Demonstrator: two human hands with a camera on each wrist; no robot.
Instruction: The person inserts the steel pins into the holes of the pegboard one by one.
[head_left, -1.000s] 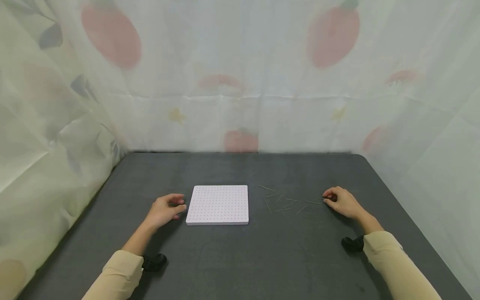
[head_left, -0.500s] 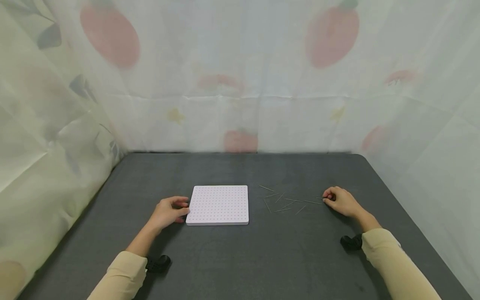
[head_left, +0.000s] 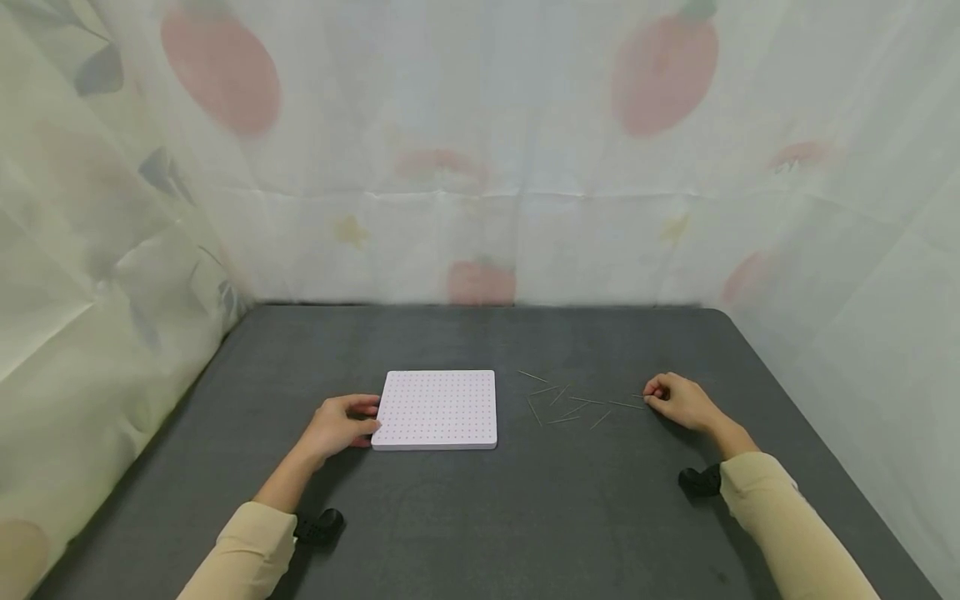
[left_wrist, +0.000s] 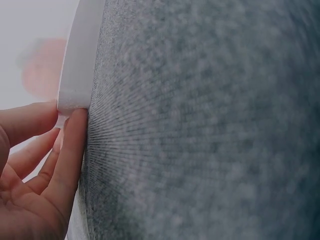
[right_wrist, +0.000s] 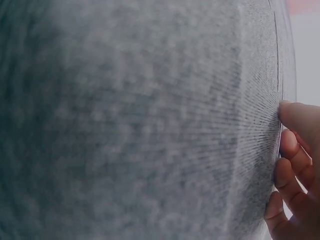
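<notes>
A flat white pegboard [head_left: 437, 410] with rows of small holes lies left of the table's middle. My left hand [head_left: 335, 428] grips its left edge; in the left wrist view the thumb [left_wrist: 35, 120] sits at the upper edge and a finger [left_wrist: 75, 135] against the side near the tabletop. Several thin metal pins [head_left: 576, 400] lie scattered to the right of the pegboard. At the right end of this scatter, my right hand [head_left: 682, 402] has thumb and forefinger together on the end of one pin [head_left: 637, 396]. The right wrist view shows these fingertips [right_wrist: 286, 112] low at the tabletop.
The dark grey table [head_left: 480, 517] reaches back to a white curtain [head_left: 570, 167] with a fruit print. Another curtain [head_left: 97, 333] borders the table's left side. A black camera [head_left: 322, 527] sits on the left wrist and another [head_left: 699, 482] on the right.
My left hand has moved slightly right and taken hold of the pegboard's left edge. The right hand stays almost still at the pin.
</notes>
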